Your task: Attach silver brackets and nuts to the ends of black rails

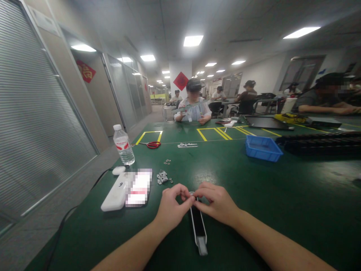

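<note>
A long, narrow black piece with a white rim (pixel 199 223) lies on the green table, pointing away from me. A grey tab (pixel 202 246) sticks out at its near end. Both hands meet over its far end. My left hand (pixel 174 205) pinches there with thumb and forefinger. From the other side, my right hand (pixel 216 201) presses thumb and fingertips together at the same spot; any small part between them is hidden. Small metal brackets (pixel 162 177) lie beyond my left hand, with several little rings (pixel 167 162) farther off.
At left stand a water bottle (pixel 123 146), a white power bank (pixel 113 194) and a lit phone (pixel 139 188). Red-handled scissors (pixel 153 145) and thin white strips (pixel 187 145) lie farther back. A blue bin (pixel 263 148) sits at right. Someone sits opposite (pixel 193 107).
</note>
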A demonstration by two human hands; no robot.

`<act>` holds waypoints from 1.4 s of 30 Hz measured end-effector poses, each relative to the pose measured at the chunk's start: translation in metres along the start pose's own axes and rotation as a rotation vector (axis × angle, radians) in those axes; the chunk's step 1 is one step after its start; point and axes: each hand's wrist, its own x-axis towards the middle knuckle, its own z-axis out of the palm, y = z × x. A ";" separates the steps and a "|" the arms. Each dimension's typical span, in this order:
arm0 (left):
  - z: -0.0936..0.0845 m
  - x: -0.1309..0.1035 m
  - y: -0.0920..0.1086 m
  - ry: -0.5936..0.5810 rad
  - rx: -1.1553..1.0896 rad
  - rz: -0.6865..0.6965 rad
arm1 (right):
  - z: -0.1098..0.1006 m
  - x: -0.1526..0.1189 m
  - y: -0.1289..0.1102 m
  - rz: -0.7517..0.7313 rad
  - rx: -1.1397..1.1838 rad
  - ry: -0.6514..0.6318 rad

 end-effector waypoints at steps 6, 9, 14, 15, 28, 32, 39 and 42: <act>0.000 0.000 0.001 -0.001 -0.018 0.019 | -0.001 0.001 -0.001 -0.021 0.000 -0.007; 0.000 0.000 0.002 -0.001 -0.018 0.024 | -0.002 0.001 -0.002 -0.019 -0.014 -0.010; -0.001 0.000 0.000 0.004 -0.018 0.024 | -0.001 0.001 -0.003 -0.023 -0.036 0.002; 0.000 0.000 0.000 0.006 -0.020 0.026 | -0.001 0.001 -0.003 -0.026 -0.035 0.005; 0.000 0.001 -0.002 -0.027 0.004 0.027 | -0.004 0.001 -0.003 -0.019 0.011 -0.016; 0.000 0.000 -0.003 -0.060 0.047 0.019 | -0.005 0.000 0.002 0.016 0.030 -0.062; -0.007 0.002 -0.001 -0.047 0.275 0.031 | -0.015 -0.001 0.022 0.093 0.059 -0.137; -0.012 0.004 -0.003 -0.057 0.411 -0.008 | -0.021 -0.001 0.028 0.148 0.044 -0.193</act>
